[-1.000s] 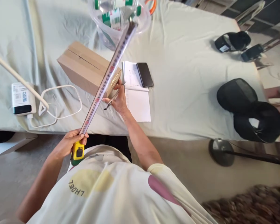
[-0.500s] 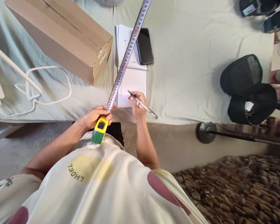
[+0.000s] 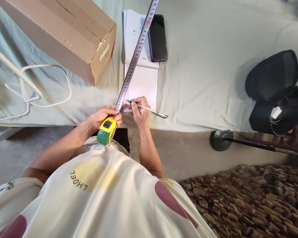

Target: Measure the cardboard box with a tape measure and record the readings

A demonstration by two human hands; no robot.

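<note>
My left hand (image 3: 105, 117) is closed around a yellow and green tape measure (image 3: 106, 130) near the table's front edge. Its blade (image 3: 134, 62) is drawn out and slants up past the top of the view, crossing over an open notebook (image 3: 146, 81). In my right hand (image 3: 140, 110) is a pen (image 3: 151, 110), pinched between thumb and fingers. The pen's tip is at the lower left of the notebook's page, beside a column of small handwriting and close to the blade. A black phone (image 3: 158, 38) rests on the notebook's upper right part.
A cardboard box (image 3: 72, 36) stands left of the notebook. White cables (image 3: 52, 105) loop over the pale tablecloth (image 3: 201, 82) at the left. An open black case (image 3: 273, 76) lies at the right. Below it are a round black base with a pole (image 3: 221, 140) and a pebble-patterned surface (image 3: 245, 201).
My right hand has moved left with the pen, bringing its tip to the handwriting beside the blade. The view has shifted a little. My left hand still holds the tape measure.
</note>
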